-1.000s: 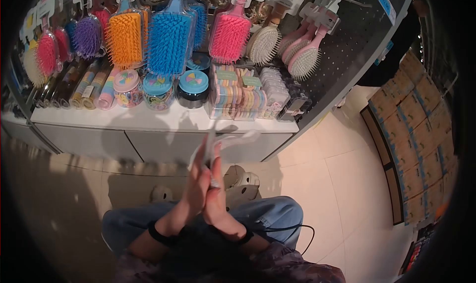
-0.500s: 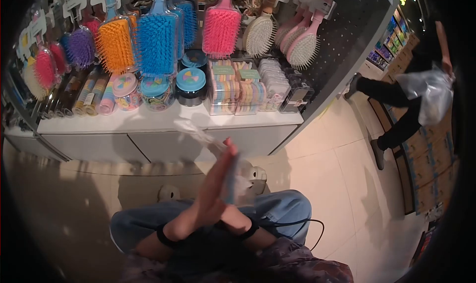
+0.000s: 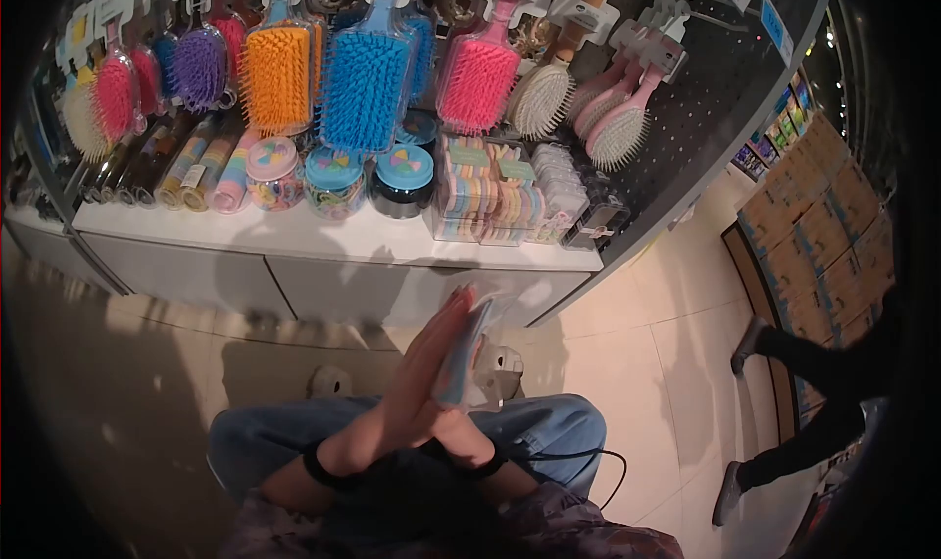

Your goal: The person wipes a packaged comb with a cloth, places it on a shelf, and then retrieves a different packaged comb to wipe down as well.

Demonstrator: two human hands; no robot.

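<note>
Near centre, before the white shelf (image 3: pixel 176 228) | here's the left hand (image 3: pixel 417 378), fingers straight, flat along a clear-wrapped packet (image 3: pixel 461 366) | right hand (image 3: pixel 458 433) mostly hidden | can't tell whether either grip clamps it

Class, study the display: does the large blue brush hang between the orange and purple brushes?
No, the large blue brush hangs to the right of both the orange brush and purple brush.
</note>
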